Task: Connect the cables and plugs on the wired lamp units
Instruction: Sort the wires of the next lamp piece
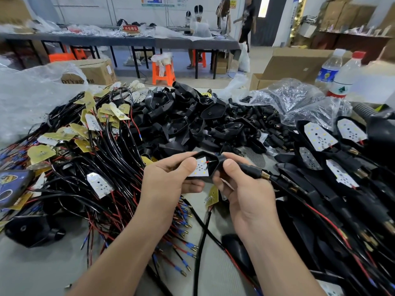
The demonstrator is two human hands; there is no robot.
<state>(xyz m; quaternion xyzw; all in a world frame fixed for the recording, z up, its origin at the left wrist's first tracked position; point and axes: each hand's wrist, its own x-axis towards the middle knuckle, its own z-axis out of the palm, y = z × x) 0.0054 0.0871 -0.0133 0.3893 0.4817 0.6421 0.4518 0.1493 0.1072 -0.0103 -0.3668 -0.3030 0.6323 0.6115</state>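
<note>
Over the middle of the table I hold a black lamp housing with a white LED board seated inside; a red wire runs off the board. My left hand grips the housing's left side, thumb on the board's edge. My right hand pinches the housing's neck and the black plug sleeve, whose brass end points right. A black cable hangs down from the unit between my forearms.
A tangle of wired LED boards covers the left. Empty black housings are heaped at centre back, black plugs beside plastic bags. Several assembled units lie right. Two bottles stand far right. People work at a rear table.
</note>
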